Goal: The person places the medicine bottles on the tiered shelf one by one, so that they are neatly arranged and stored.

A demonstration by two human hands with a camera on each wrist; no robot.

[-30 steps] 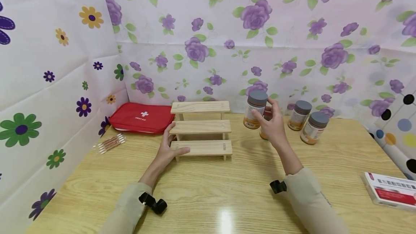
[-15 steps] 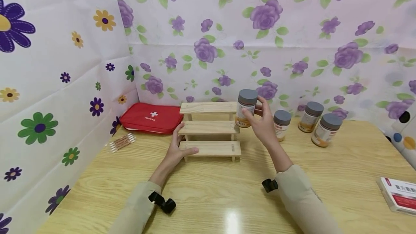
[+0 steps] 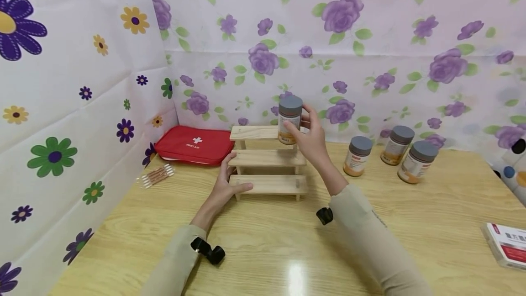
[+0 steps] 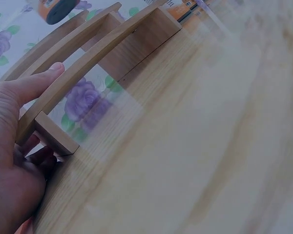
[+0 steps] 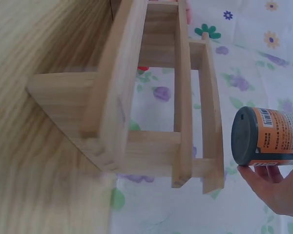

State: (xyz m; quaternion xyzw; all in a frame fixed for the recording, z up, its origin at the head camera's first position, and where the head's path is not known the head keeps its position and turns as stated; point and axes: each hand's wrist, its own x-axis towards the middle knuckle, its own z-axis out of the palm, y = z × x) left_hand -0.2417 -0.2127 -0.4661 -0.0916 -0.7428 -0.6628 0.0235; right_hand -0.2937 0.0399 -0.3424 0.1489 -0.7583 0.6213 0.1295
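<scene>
My left hand [image 3: 222, 188] grips the left end of a three-step wooden display stand [image 3: 267, 158], its thumb on the lowest step. In the left wrist view, the thumb of that hand [image 4: 12, 161] lies over the step and the fingers curl beneath it. With thumb and fingers, my right hand [image 3: 314, 143] holds a grey-lidded supplement bottle [image 3: 288, 117] upright at the top step. The right wrist view has a small gap between the base of the bottle [image 5: 276, 136] and that step.
Three similar bottles, including a nearer one [image 3: 357, 156], stand on the table right of the stand. A red first aid pouch [image 3: 193, 145] and a pack of cotton swabs [image 3: 157, 176] lie to the left. At the right edge is a white-and-red box [image 3: 507, 245].
My right hand has carried the bottle left and upward, from beside the stand to above its top step. The left hand keeps its grip on the stand. The head view has shifted slightly.
</scene>
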